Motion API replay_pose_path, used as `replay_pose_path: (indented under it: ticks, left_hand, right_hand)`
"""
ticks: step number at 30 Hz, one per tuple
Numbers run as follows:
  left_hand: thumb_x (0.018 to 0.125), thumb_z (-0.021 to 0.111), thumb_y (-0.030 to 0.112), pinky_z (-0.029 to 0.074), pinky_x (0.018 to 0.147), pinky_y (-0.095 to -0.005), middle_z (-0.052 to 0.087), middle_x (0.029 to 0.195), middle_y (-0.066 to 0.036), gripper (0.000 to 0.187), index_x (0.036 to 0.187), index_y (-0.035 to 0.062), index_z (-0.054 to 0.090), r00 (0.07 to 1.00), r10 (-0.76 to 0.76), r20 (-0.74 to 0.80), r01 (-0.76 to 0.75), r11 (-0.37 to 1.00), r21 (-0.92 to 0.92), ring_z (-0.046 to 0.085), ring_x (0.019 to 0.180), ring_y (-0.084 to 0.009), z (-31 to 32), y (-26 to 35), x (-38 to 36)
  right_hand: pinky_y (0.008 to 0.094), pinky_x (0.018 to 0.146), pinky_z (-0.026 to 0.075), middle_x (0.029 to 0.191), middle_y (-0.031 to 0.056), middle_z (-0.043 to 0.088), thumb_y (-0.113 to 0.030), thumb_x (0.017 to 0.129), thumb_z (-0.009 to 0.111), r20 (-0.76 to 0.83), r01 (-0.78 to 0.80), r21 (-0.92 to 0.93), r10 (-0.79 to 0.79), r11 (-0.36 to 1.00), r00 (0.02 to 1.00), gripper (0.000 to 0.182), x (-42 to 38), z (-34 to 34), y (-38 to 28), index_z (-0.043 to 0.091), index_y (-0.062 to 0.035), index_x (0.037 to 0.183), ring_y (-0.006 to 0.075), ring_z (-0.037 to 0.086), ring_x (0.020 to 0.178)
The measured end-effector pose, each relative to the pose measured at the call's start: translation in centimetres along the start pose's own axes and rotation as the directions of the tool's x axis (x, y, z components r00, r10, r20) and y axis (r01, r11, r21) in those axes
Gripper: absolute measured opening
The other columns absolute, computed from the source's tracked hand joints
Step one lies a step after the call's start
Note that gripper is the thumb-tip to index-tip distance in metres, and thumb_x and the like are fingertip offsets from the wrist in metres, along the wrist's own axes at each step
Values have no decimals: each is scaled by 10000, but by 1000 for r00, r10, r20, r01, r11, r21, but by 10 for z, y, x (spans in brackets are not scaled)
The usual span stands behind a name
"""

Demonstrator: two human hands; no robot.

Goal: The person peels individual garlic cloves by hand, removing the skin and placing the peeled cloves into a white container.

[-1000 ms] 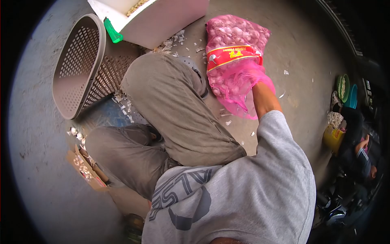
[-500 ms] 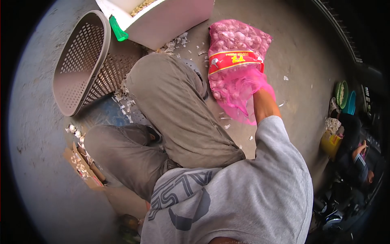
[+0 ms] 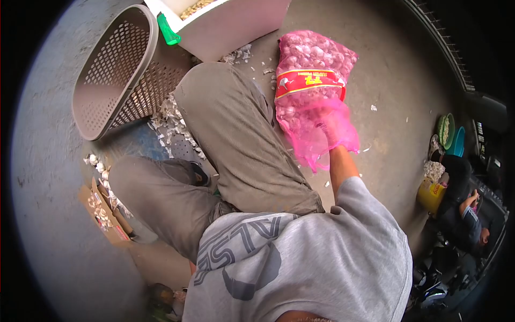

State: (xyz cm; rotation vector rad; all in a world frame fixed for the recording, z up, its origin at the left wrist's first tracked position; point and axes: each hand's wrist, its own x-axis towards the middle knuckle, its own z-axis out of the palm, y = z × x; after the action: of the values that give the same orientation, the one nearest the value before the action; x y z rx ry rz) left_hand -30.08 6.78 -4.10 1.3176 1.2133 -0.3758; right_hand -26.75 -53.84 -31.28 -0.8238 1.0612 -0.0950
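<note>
A pink mesh bag of garlic bulbs (image 3: 308, 51) with a red and yellow label lies on the floor at the upper middle. My right hand (image 3: 328, 121) is inside its loose mouth, close to the bulbs in the lower part. Pink netting and motion blur cover the fingers, so I cannot make out whether they grip anything. My left hand is out of sight, on the far side of my grey shirt and bent legs.
A perforated plastic basket (image 3: 142, 59) tilts at the upper left, beside a white foam box (image 3: 236, 29) holding peeled cloves. Garlic skins (image 3: 174, 121) litter the floor. An opened carton (image 3: 102, 214) with garlic lies at left. Another person (image 3: 466, 209) sits at right near a yellow bucket (image 3: 431, 194).
My right hand has drawn back slightly toward me, and the bag's loose mouth has slid down my forearm. The camera view has shifted a little.
</note>
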Motion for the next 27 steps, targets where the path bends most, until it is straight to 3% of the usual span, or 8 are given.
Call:
replay_pose_path:
  ticks: [7, 10, 16, 18, 19, 21, 23, 27]
  left_hand:
    - [1053, 501, 503, 408, 1110, -430, 578, 1388, -184, 660, 1460, -17, 481, 999, 50, 18, -49, 997, -60, 543, 1292, -314, -5, -2, 3]
    - [1053, 499, 510, 404, 1115, -432, 576, 1391, -184, 667, 1462, -16, 480, 994, 113, 4, -112, 988, -106, 540, 1297, -315, -9, 6, 4]
    - [1053, 503, 519, 370, 1142, -430, 571, 1402, -186, 673, 1458, -19, 488, 899, 397, -183, -428, 885, -183, 514, 1332, -302, -29, 51, 27]
    - [1054, 538, 470, 383, 1122, -408, 597, 1363, -181, 618, 1414, -33, 533, 823, 544, -163, -562, 822, -92, 535, 1305, -271, -31, 84, 26]
    - [1055, 565, 424, 423, 1084, -392, 626, 1317, -176, 567, 1376, -42, 569, 773, 629, -88, -632, 775, -12, 577, 1253, -256, -19, 115, 4]
    - [1038, 639, 272, 487, 967, -332, 680, 1178, -124, 386, 1253, -48, 653, 576, 815, -71, -811, 580, 76, 642, 1082, -204, -6, 148, -3]
    - [1013, 668, 184, 499, 909, -303, 692, 1103, -103, 293, 1199, -43, 677, 453, 892, 0, -888, 451, 87, 651, 1002, -186, 18, 167, -16]
    - [966, 714, 96, 504, 890, -281, 688, 1051, -81, 224, 1149, -33, 698, 203, 919, 338, -979, 191, 68, 645, 965, -152, 83, 183, -45]
  right_hand:
    - [429, 678, 568, 1056, 76, 715, -281, 939, 734, 119, -106, 452, 58, 885, 991, 374, -45, -4, 56, 629, -109, 1253, 240, 684, 899]
    - [373, 615, 559, 1053, 45, 690, -293, 930, 747, 49, -151, -37, 153, 988, 987, 401, -43, -32, 77, 620, -116, 1267, 210, 660, 840]
    - [373, 657, 532, 1097, 20, 650, -318, 929, 745, 10, -94, -222, 99, 971, 995, 449, -60, -116, 83, 604, -118, 1306, 194, 626, 895]
    - [377, 639, 525, 956, -5, 661, -301, 939, 735, 24, -157, -251, 168, 955, 985, 368, -116, -87, 44, 638, -103, 1234, 175, 626, 796]
    - [340, 624, 544, 871, -4, 682, -251, 958, 709, 91, -69, -821, 249, 567, 964, 257, -132, -101, 18, 653, -92, 1152, 158, 635, 703]
    - [311, 547, 541, 867, 39, 703, -240, 928, 728, 117, -207, -825, 518, 526, 847, 258, -161, -117, -12, 644, -74, 1107, 153, 641, 623]
    - [308, 390, 460, 760, 90, 677, -179, 888, 753, 147, -195, -824, 534, 532, 833, 238, -236, -46, -77, 645, -39, 1046, 171, 603, 486]
    - [264, 382, 460, 866, 111, 691, -301, 842, 795, 506, 185, -555, 153, 811, 849, 473, -302, 80, -148, 625, -5, 1170, 153, 594, 493]
